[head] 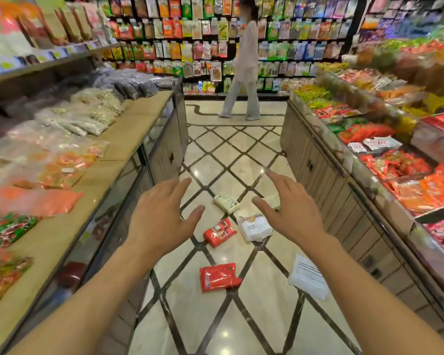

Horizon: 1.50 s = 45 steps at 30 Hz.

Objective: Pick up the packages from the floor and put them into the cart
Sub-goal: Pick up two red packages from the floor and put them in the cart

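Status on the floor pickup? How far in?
Done: nothing visible; no cart in view. In hand: nothing, left hand and right hand open, above the floor. Left: six packages, two red, four pale.

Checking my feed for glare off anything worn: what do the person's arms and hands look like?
Both forearms are bare, with no sleeves in view. The left hand and right hand wear no gloves, and no rings, watch or wristbands show. No markings can be seen.
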Each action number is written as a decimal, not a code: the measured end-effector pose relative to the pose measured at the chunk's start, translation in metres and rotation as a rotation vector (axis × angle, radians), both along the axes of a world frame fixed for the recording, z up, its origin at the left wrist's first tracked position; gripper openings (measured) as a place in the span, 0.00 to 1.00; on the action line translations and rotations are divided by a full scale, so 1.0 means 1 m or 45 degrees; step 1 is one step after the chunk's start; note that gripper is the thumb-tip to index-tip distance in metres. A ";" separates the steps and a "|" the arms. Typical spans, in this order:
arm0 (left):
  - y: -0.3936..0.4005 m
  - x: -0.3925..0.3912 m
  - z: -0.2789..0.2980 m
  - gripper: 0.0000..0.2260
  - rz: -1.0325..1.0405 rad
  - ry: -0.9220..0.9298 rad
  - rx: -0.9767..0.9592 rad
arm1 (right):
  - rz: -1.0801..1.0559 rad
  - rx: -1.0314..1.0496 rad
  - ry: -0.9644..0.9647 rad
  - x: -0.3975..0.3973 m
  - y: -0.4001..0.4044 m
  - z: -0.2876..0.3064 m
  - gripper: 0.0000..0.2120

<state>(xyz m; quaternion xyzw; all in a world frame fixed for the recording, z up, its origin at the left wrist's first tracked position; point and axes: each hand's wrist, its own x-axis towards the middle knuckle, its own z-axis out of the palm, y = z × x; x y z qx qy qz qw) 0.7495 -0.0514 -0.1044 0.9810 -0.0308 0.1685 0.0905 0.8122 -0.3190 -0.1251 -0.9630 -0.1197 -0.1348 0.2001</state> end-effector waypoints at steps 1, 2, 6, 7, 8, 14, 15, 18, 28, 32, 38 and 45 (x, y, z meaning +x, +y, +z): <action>0.003 0.019 -0.007 0.35 -0.001 0.010 -0.006 | 0.005 -0.003 0.004 0.018 0.004 -0.006 0.35; 0.007 0.039 -0.015 0.35 -0.006 0.017 -0.020 | 0.012 -0.006 0.009 0.037 0.009 -0.013 0.35; 0.027 0.124 -0.044 0.35 -0.025 0.041 -0.097 | 0.001 -0.021 0.034 0.117 0.031 -0.037 0.35; 0.032 0.148 -0.051 0.33 -0.033 0.047 -0.114 | -0.009 -0.018 0.048 0.139 0.038 -0.042 0.36; 0.037 0.171 -0.058 0.32 -0.040 0.054 -0.123 | -0.015 -0.015 0.062 0.160 0.045 -0.049 0.35; 0.063 0.295 -0.125 0.33 -0.055 0.197 -0.129 | 0.034 -0.021 0.134 0.278 0.079 -0.104 0.33; 0.066 0.311 -0.141 0.33 -0.049 0.231 -0.126 | 0.037 -0.009 0.158 0.294 0.084 -0.119 0.32; 0.073 0.353 -0.194 0.30 -0.043 0.367 -0.133 | 0.052 0.024 0.259 0.335 0.096 -0.175 0.31; 0.060 0.387 -0.523 0.28 0.065 0.808 -0.167 | -0.059 0.268 0.567 0.408 0.123 -0.504 0.33; 0.049 0.387 -0.665 0.33 0.083 0.955 -0.156 | -0.035 0.218 0.690 0.413 0.127 -0.653 0.34; 0.045 0.408 -0.844 0.31 0.055 1.072 -0.175 | 0.175 -0.007 0.716 0.451 0.133 -0.826 0.35; 0.039 0.441 -0.964 0.48 -0.176 1.285 -0.074 | 0.375 -0.496 0.752 0.526 0.148 -0.933 0.37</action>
